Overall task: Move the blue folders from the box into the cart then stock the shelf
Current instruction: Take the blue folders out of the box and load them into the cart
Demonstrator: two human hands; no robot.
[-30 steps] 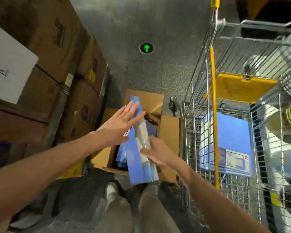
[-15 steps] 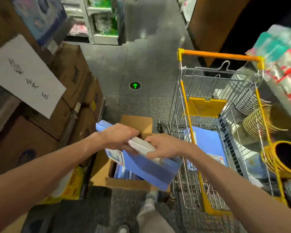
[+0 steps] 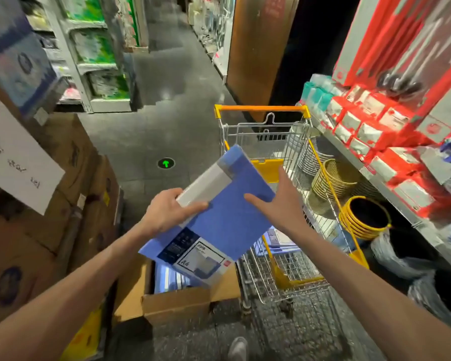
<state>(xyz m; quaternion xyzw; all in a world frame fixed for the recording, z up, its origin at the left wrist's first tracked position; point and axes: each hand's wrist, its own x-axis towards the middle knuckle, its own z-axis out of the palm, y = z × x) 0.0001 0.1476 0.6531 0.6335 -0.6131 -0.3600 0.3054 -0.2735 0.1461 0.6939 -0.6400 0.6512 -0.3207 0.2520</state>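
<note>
A blue folder (image 3: pixel 227 212) with a white spine and an A4 label is held up in the air above the open cardboard box (image 3: pixel 177 300). My left hand (image 3: pixel 167 209) grips its white spine edge, thumb on top. My right hand (image 3: pixel 279 201) lies flat against the folder's right side with fingers straight. More blue folders (image 3: pixel 169 280) lie in the box below. To the right stands the wire cart (image 3: pixel 292 256) with a yellow frame and orange handle; blue folders (image 3: pixel 281 241) lie in its basket.
Stacked cardboard boxes (image 3: pixel 63 204) with a white paper sign line the left. On the right a shelf (image 3: pixel 375 142) carries red and white packs, with woven baskets (image 3: pixel 333 178) and a yellow bucket (image 3: pixel 365 217) below. Grey floor with a green arrow (image 3: pixel 166 163) runs ahead. My shoe (image 3: pixel 238 347) shows below.
The folder has come up out of the box and moved right, toward the cart. My right hand shifted from its top edge to its right side. My view tilted up.
</note>
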